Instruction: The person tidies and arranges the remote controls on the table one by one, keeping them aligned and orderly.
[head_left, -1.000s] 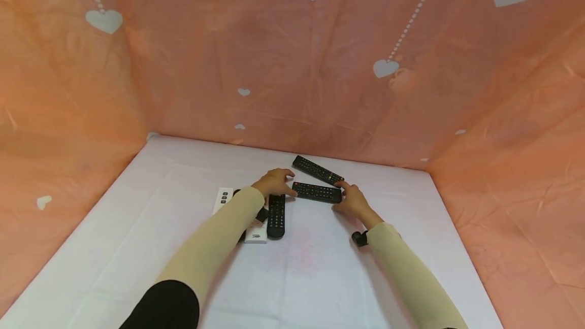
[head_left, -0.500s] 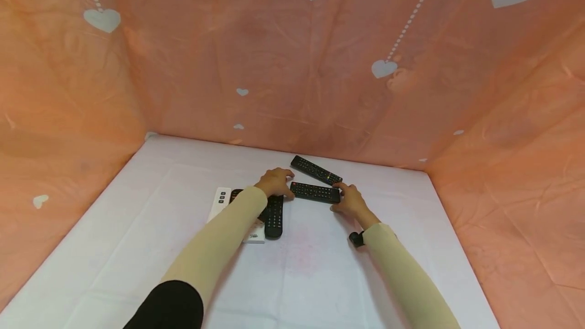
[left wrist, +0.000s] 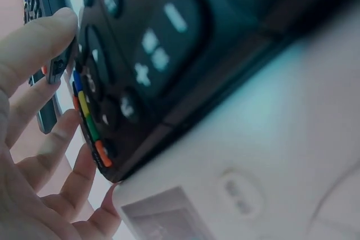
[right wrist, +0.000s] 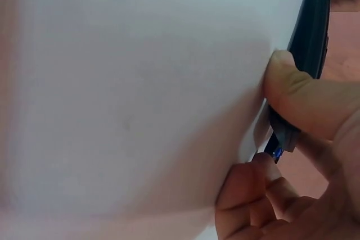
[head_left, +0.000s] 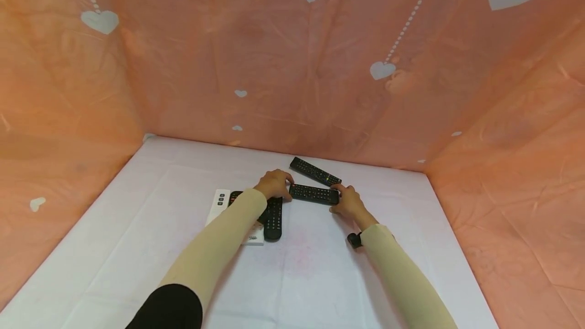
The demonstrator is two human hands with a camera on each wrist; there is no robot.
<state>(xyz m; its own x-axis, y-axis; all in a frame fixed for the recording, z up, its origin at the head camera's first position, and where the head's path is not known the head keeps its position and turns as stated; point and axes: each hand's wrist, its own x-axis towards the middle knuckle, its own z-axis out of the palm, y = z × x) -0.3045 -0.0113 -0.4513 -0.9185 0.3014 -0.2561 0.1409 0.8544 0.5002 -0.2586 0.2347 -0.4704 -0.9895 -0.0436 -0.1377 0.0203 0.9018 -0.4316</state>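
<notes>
A black remote control [head_left: 314,194] lies crosswise on the white cloth, with a hand at each end. At its left end my left hand [head_left: 274,184] pinches it between thumb and forefinger; the left wrist view has that end [left wrist: 58,67] between them. The right end is held by my right hand [head_left: 349,203], whose thumb [right wrist: 289,80] lies along the near side in the right wrist view. Just behind, a second black remote [head_left: 314,171] slants down to the right, its lower end close to my right fingertips.
Left of the held remote stands a row of remotes: a white one [head_left: 218,203], a black one [head_left: 235,195] mostly hidden by my left sleeve, another white one [head_left: 254,236] and a black one [head_left: 273,221]. Orange cloth walls [head_left: 274,65] with hearts enclose the table [head_left: 311,278].
My left forefinger and thumb have drawn in closer on the left end of the crosswise remote. My right hand stays at its right end, and the view has shifted slightly.
</notes>
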